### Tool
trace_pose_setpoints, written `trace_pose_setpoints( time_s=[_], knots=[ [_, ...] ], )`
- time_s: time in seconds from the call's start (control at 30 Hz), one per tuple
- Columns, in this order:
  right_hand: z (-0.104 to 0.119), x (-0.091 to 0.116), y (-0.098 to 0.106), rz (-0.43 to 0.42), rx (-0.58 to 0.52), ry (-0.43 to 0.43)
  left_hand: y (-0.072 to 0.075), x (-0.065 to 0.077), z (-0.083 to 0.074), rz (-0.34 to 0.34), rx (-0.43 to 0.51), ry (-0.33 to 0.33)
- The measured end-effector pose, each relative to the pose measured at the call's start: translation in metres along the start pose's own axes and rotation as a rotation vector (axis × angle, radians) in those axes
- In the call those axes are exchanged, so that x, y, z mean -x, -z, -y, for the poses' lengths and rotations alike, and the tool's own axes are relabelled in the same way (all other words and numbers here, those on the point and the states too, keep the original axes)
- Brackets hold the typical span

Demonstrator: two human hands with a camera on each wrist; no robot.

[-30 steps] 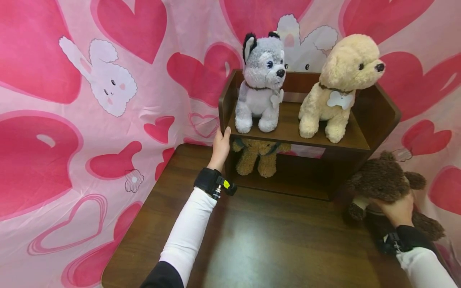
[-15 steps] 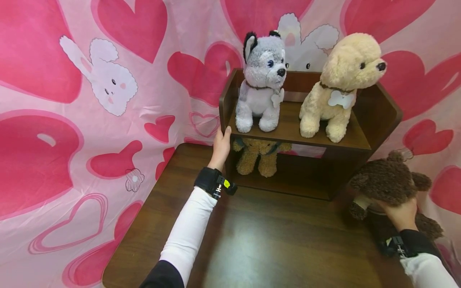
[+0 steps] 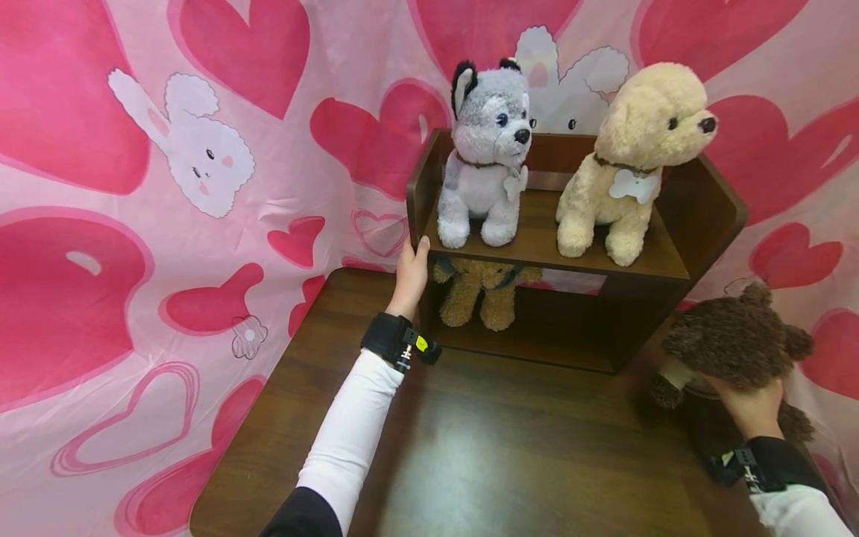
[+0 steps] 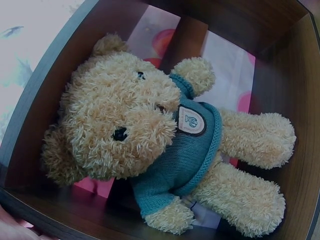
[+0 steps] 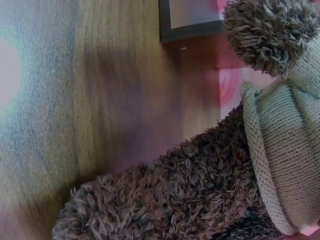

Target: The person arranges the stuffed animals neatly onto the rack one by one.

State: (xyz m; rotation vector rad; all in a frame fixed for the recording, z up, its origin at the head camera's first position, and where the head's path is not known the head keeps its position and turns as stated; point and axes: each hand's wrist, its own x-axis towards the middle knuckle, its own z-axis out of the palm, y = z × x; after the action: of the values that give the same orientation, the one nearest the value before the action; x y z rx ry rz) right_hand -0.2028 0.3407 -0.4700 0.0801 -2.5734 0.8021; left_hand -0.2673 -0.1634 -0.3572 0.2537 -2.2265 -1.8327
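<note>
At the right of the head view, my right hand (image 3: 754,403) grips a dark brown teddy bear (image 3: 731,339) below its head. In the right wrist view, its knitted beige sweater (image 5: 290,150) and a shaggy leg (image 5: 165,200) show beside the shelf's corner. My left hand (image 3: 411,276) holds the left side of a dark wooden shelf (image 3: 711,209), thumb at the front edge; its other fingers are mostly hidden. A tan teddy bear (image 4: 120,115) in a teal sweater (image 4: 180,160) sits in the lower compartment, its head top hidden by the upper board in the head view.
On the upper board sit a grey-and-white husky plush (image 3: 486,156) at left and a cream dog plush (image 3: 631,164) at right. The shelf stands on a brown wooden table (image 3: 510,447). Pink cloth with hearts (image 3: 201,313) hangs close behind and on both sides.
My right hand has shifted slightly to the right with the brown teddy bear, whose head has turned a little. My left hand and the shelf stay put.
</note>
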Motion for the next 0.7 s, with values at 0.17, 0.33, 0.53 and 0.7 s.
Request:
trace_pose_setpoints(
  time_s=[0.17,0.33,0.53,0.7],
  knots=[
    [0.005,0.001,0.003,-0.010,-0.026,0.010,0.000,0.001,0.000,0.002,-0.002,0.003],
    [0.013,0.002,0.004,-0.062,-0.057,0.001,0.000,0.001,0.001,0.000,0.000,0.006],
    [0.016,0.008,0.007,-0.072,-0.094,-0.037,-0.001,0.002,0.001,-0.007,-0.005,0.004],
    [0.017,0.010,0.007,-0.086,-0.130,-0.022,-0.001,0.002,0.001,-0.004,-0.002,0.001]
  ],
)
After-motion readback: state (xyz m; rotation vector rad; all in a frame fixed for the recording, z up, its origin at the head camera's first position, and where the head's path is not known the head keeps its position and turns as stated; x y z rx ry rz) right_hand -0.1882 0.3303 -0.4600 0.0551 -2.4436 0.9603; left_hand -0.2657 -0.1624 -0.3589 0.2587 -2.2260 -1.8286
